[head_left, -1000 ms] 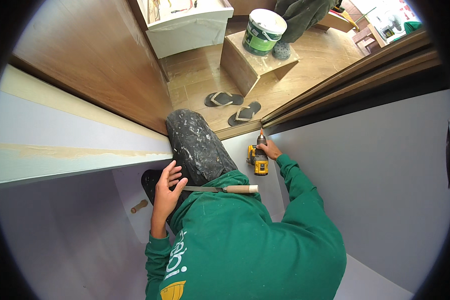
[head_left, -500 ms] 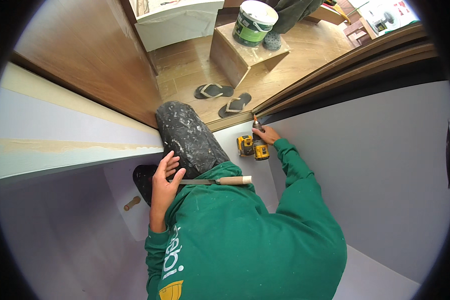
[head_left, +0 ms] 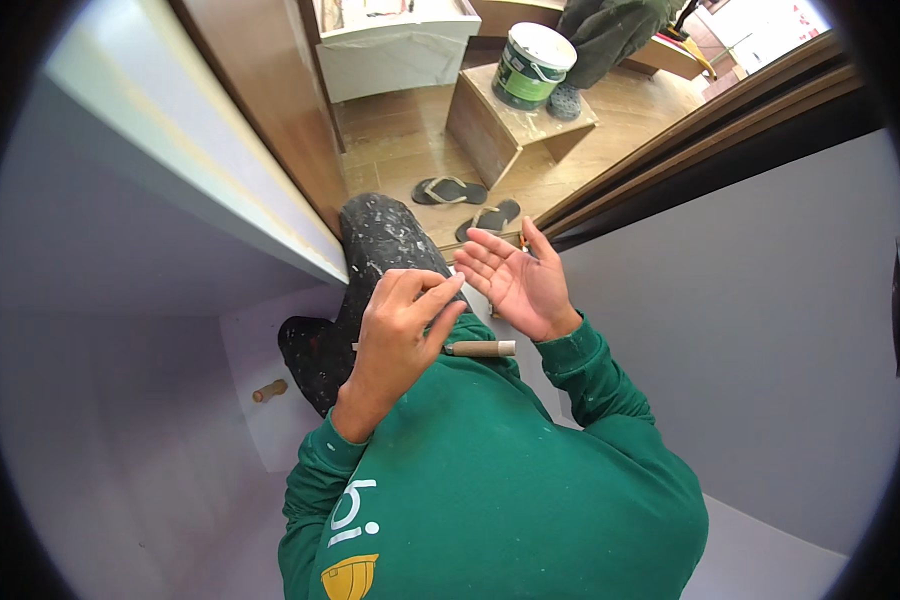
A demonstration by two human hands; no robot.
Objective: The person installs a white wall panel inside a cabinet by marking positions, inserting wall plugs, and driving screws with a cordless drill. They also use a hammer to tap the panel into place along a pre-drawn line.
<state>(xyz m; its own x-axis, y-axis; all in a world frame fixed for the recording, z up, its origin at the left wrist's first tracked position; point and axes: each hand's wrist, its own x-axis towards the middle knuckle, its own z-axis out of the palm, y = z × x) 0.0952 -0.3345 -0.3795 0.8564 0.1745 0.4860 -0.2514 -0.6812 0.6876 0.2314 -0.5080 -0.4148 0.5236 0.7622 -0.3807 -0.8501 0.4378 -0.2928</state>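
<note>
My right hand (head_left: 522, 288) is turned palm up, its fingers stretched out and nothing resting on the palm. Close beside it, my left hand (head_left: 398, 322) has its fingers bent and drawn together at the tips. Whether something small is between those tips I cannot make out. Across my lap lies a chisel-like tool with a wooden handle (head_left: 482, 349) and a pale end; my left hand covers most of its blade. Behind my right hand, the cordless drill is almost wholly hidden. A short wooden peg-like piece (head_left: 269, 391) lies on the pale surface to the left.
Panels enclose me, a grey one (head_left: 730, 300) at right and a brown door (head_left: 270, 90) at left. Beyond the sill are flip-flops (head_left: 450, 190), a wooden stool (head_left: 490, 125) bearing a white-and-green bucket (head_left: 533, 65), and another person's leg (head_left: 610, 40). My knee (head_left: 390, 235) sits by the door edge.
My right hand has let go of the cordless drill and come back toward my lap, palm up. My left hand has moved rightward and up beside it, fingers drawn together. The view has shifted slightly.
</note>
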